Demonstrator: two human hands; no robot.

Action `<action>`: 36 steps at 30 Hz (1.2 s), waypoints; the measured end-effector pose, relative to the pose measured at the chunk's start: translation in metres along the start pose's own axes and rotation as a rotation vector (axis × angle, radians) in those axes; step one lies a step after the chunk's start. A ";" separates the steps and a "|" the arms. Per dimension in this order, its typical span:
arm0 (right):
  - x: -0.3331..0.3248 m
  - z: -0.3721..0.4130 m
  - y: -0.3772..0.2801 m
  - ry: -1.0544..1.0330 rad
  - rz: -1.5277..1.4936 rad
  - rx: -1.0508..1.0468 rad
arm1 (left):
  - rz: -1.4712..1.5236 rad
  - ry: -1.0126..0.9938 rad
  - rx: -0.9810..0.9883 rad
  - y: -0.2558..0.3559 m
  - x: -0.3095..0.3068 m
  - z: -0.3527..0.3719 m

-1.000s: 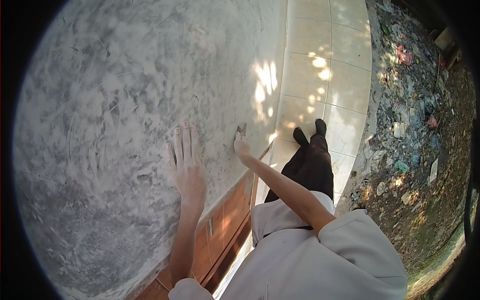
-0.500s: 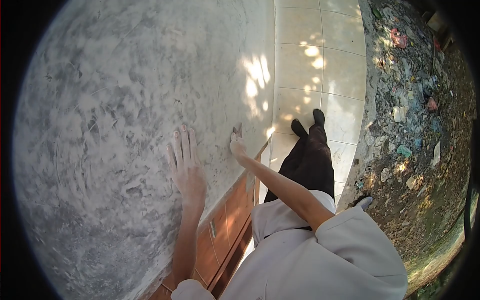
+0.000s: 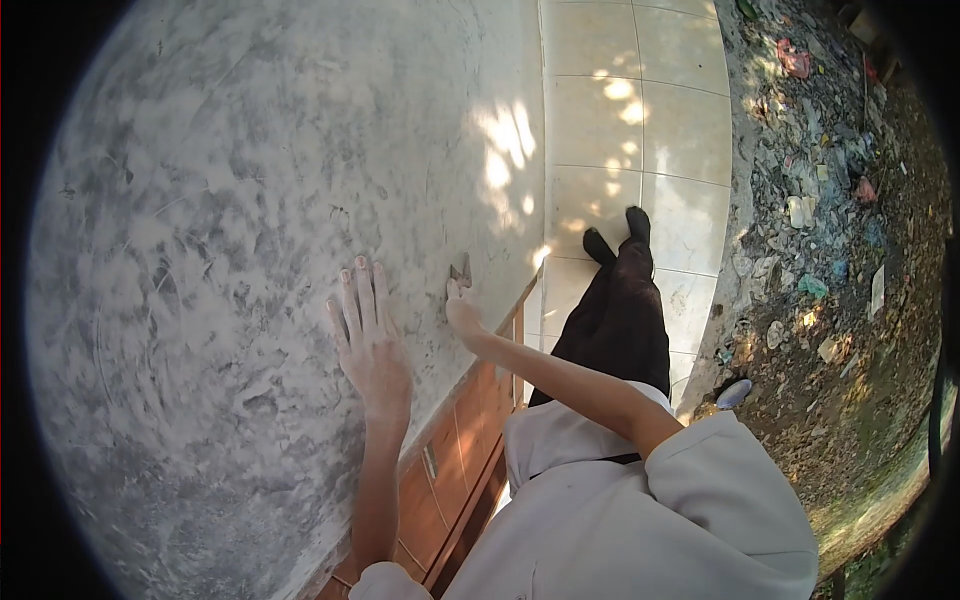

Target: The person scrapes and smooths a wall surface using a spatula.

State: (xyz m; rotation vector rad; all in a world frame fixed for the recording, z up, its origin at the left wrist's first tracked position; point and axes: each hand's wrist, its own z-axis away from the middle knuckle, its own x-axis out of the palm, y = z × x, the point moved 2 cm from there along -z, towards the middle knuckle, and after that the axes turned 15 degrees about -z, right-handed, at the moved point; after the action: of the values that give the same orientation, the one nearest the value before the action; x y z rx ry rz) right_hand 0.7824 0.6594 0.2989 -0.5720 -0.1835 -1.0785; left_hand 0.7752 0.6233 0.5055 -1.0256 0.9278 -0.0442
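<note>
**A:** Where do things stand?

**B:** Your left grip (image 3: 372, 345) lies flat on the mottled grey wall (image 3: 250, 200), fingers spread apart and holding nothing. Your right grip (image 3: 462, 312) is just beside it, pinched together on a small dark piece (image 3: 461, 270). The piece sticks out past the fingertips and touches the plaster. I can't tell whether it's abrasive paper or a blade.

**A:** How do I work this patch well?

**B:** I'd keep the piece pressed flat rather than on one corner, since a tilted edge looks likely to score the surface. Use short, even strokes with light pressure. Leave the left grip planted as your brace, and use its palm to feel for ridges next to where the right grip is rubbing. Stay clear of the brown tile band (image 3: 455, 450) that runs close below both grips.

**A:** What's different from a second ago?

**B:** The right grip has slid along the wall with the piece, toward the left grip, so the gap between them is narrower. The left grip keeps the same flat, open pose on the plaster. Your view has swung a little, and the sun patches now sit further beyond the right grip.
</note>
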 end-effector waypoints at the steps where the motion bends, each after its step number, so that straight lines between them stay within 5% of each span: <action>1: 0.013 0.035 0.002 -0.005 0.004 -0.082 | 0.004 0.001 0.001 0.001 0.000 -0.001; 4: 0.025 0.060 0.014 -0.148 0.083 -0.289 | 0.006 -0.001 -0.004 0.000 -0.001 -0.002; 6: 0.018 0.034 -0.002 -0.084 0.075 -0.099 | 0.042 0.008 -0.006 0.000 0.000 -0.001; 8: 0.008 -0.018 -0.006 0.052 -0.025 -0.160 | 0.018 -0.002 -0.007 0.000 -0.002 0.000; 11: -0.001 -0.045 -0.013 -0.042 -0.064 -0.003 | -0.016 -0.004 0.006 0.000 -0.003 0.000; 14: 0.020 0.030 -0.002 -0.036 0.167 -0.224 | 0.018 0.027 0.000 0.001 -0.005 -0.002; 16: 0.032 0.049 0.020 0.015 0.227 -0.632 | 0.061 0.060 -0.018 0.001 -0.006 -0.001; 21: 0.010 -0.043 -0.045 -0.054 -0.109 -0.150 | 0.110 0.020 -0.003 -0.003 -0.005 0.000; 24: 0.020 -0.088 -0.037 0.135 -0.083 -0.227 | 0.156 0.048 -0.028 -0.004 -0.013 -0.004; 29: 0.028 0.053 -0.035 -0.130 0.173 -0.439 | 0.191 0.092 -0.066 -0.006 -0.016 -0.010; 31: 0.029 0.047 -0.028 -0.232 0.098 -0.453 | 0.176 0.120 -0.077 -0.007 -0.013 -0.010; 33: 0.033 -0.028 -0.032 -0.048 -0.032 -0.685 | 0.193 0.129 -0.076 -0.007 -0.011 -0.009; 35: 0.016 -0.052 -0.094 -0.168 -0.083 -0.295 | 0.200 0.111 -0.081 -0.008 -0.012 -0.008; 36: 0.020 -0.046 -0.095 -0.176 -0.078 -0.300 | 0.209 0.102 -0.068 -0.008 -0.013 -0.007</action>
State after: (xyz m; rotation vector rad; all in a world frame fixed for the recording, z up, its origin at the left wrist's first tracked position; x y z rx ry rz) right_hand 0.7027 0.5870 0.3013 -0.9371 -0.2001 -1.1392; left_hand 0.7650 0.6192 0.5185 -0.9914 1.1317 0.1117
